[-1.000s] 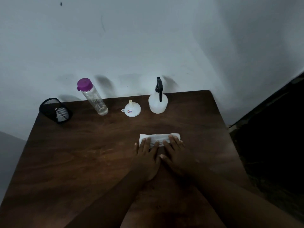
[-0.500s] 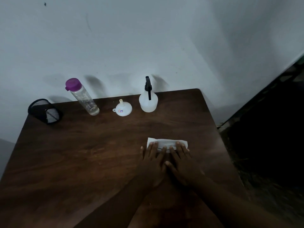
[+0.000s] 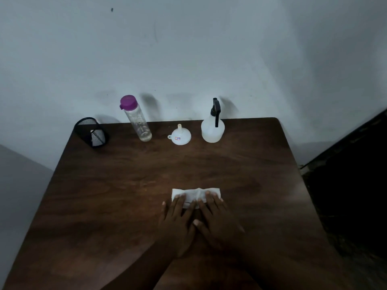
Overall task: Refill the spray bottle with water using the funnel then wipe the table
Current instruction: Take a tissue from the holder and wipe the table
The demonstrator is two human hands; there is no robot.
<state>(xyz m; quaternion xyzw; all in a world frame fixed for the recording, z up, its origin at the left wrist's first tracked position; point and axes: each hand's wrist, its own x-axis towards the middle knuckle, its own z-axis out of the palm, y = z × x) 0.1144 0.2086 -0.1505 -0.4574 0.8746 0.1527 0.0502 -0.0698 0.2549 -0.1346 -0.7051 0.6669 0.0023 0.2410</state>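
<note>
**Both hands flat on folded cloth, wipe in progress, bottle set stays at far edge**

Change vs. half a second ago: hands and cloth sit at about the same spot relative to the far objects as a second ago, after a short shift right in between; most apparent movement is head-camera sway. Reads as a small side-to-side wipe stroke. Judgement: refill looks done or skipped, the wiping step is in hand, and only a small central patch of the worktop (image 3: 104,195) is being covered.

Hands: left hand (image 3: 178,225) and right hand (image 3: 217,222) lie palm-down, side by side, thumbs touching or nearly so. Fingers (image 3: 181,200) extended, loosely together, tips pressing on the near edge of the white folded cloth (image 3: 195,193); no pinch, nothing held. Forearms come in from the near edge and converge.

Task things: spray bottle (image 3: 213,126) upright at far edge, black trigger head on, right of the white funnel (image 3: 180,136), which rests wide end down, spout up. Clear water bottle (image 3: 137,120) with purple cap left of the funnel, nearly empty as far as visible. Black mesh cup (image 3: 92,131) at far left corner. All well apart from the hands.
</note>
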